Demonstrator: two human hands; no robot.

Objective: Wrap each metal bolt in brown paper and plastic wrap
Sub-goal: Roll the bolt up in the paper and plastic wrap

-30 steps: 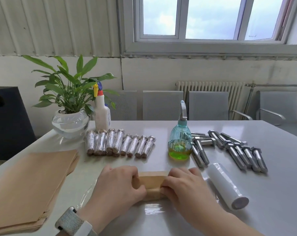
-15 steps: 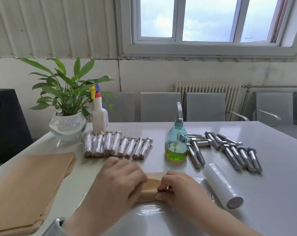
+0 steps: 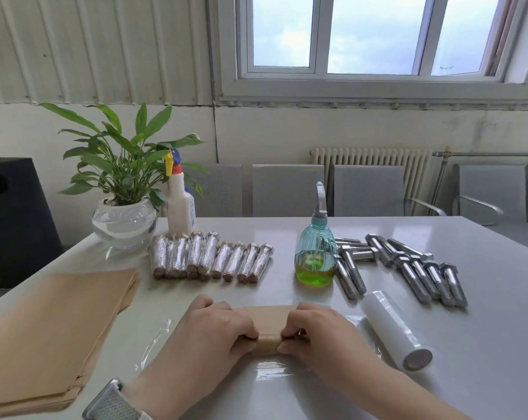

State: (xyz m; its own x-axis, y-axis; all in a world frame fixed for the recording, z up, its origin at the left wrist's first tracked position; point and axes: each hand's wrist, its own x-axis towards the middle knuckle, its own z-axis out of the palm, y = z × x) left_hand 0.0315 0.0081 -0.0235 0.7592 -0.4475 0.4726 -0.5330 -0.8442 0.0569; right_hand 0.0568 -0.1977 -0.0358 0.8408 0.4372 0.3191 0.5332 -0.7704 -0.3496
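Brown-paper-rolled bolt (image 3: 268, 334) lies near the front of our glossy white bench (image 3: 483, 344), its long axis running left to right, on a clear sheet of plastic wrap (image 3: 271, 369). Our left hand (image 3: 214, 331) and right hand (image 3: 320, 334) each curl over one end, pinching the roll. Just right sits a white roll of plastic film (image 3: 396, 330), pointing away from us; beyond it, bare steel bolts (image 3: 423, 275). A flat stack of brown paper sheets (image 3: 53, 331) fills the left edge. Farther back stand a row of wrapped bolts (image 3: 211, 257), a teal pump bottle (image 3: 315, 256), a white spray bottle (image 3: 181, 204) and a potted plant in a glass bowl (image 3: 124, 221), below a window.
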